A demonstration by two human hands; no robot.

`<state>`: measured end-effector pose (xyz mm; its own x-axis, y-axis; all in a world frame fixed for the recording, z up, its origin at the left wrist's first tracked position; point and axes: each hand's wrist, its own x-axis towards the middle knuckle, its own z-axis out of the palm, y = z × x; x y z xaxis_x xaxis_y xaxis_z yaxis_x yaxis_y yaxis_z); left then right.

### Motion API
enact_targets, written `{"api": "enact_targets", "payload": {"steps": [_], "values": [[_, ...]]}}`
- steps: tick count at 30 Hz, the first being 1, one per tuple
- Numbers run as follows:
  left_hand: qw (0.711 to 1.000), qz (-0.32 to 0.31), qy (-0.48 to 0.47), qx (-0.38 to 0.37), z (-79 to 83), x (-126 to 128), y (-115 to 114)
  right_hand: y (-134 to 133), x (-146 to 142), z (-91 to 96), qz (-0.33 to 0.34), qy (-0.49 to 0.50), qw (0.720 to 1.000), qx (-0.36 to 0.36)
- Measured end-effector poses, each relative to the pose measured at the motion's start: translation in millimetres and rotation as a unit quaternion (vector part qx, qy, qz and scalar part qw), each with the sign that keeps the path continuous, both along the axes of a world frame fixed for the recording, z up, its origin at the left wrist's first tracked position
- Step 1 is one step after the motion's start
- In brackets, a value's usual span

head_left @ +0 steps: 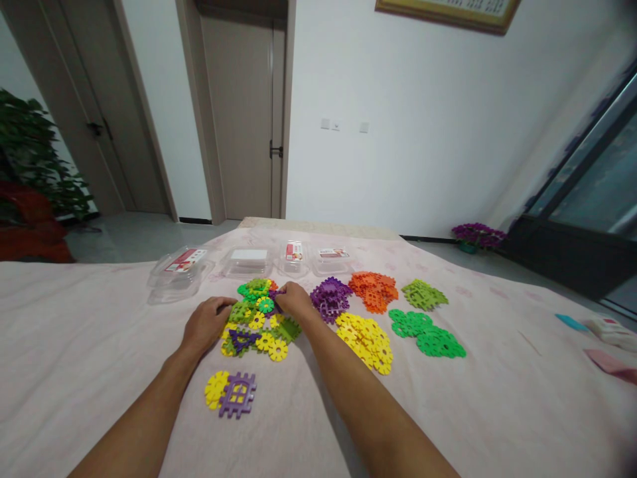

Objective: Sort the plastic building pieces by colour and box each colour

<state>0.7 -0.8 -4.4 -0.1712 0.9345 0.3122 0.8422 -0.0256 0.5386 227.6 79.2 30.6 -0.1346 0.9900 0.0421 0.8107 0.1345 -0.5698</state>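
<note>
A mixed pile of plastic interlocking pieces point(257, 320) in yellow, green and purple lies between my hands. My left hand point(205, 323) rests along the pile's left side, fingers stretched toward the pieces and gripping nothing visible. At the pile's upper right, my right hand point(294, 301) pinches a purple interlocking piece point(275, 304), which its fingers partly cover. Nearer me, a purple square window-like piece point(237, 395) overlaps some yellow flower-shaped discs point(215, 389).
Sorted heaps stand to the right: purple pieces point(330, 299), orange pieces point(374, 290), yellow discs point(365, 340), light-green pieces point(424, 294) and green discs point(440, 341). Several clear plastic boxes point(247, 263) line the back of the pink cloth point(478, 411).
</note>
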Motion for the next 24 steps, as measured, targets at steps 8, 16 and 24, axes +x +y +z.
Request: {"api": "enact_targets", "payload": {"steps": [8, 16, 24], "values": [[1.0, 0.014, -0.005, -0.016, 3.8, 3, -2, -24, 50, 29.1, -0.029, 0.015, 0.991, 0.127], [1.0, 0.016, -0.006, -0.014, 9.1, 7, -5, -30, 100, 46.9, -0.15, -0.035, 0.957, 0.247], [1.0, 0.008, 0.004, -0.02, 8.4, 5, -5, -63, 66, 16.0, 0.151, 0.002, 0.97, 0.191]]}}
